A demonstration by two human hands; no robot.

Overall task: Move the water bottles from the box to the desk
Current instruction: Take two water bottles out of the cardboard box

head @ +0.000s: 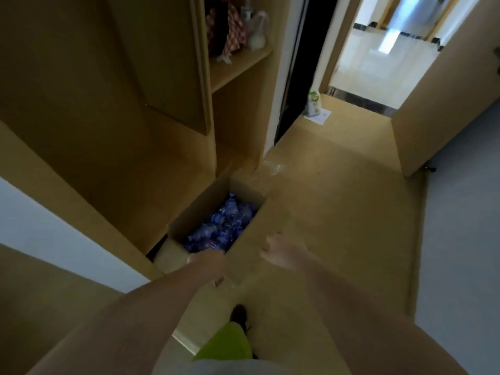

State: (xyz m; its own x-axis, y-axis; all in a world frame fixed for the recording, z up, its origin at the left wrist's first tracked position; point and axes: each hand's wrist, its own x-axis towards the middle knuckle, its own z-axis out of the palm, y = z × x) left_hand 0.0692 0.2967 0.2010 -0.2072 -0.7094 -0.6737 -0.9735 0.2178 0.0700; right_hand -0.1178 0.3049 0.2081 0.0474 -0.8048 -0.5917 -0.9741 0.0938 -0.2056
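An open cardboard box (189, 215) stands on the floor against the wardrobe. Several blue-tinted water bottles (224, 226) lie packed inside it. My left hand (207, 259) reaches down over the box's near rim, at the closest bottles. Its fingers point away and are blurred, so their grip is unclear. My right hand (278, 253) hovers just right of the box above its outer flap, fingers loosely spread and holding nothing. No desk is in view.
A wooden wardrobe (135, 104) with open shelves fills the left side, with a white bottle (257, 36) and cloth on one shelf. A small bag (313, 104) on paper sits by the doorway ahead. An open door (438, 117) stands on the right. My shoe (239, 313) is below.
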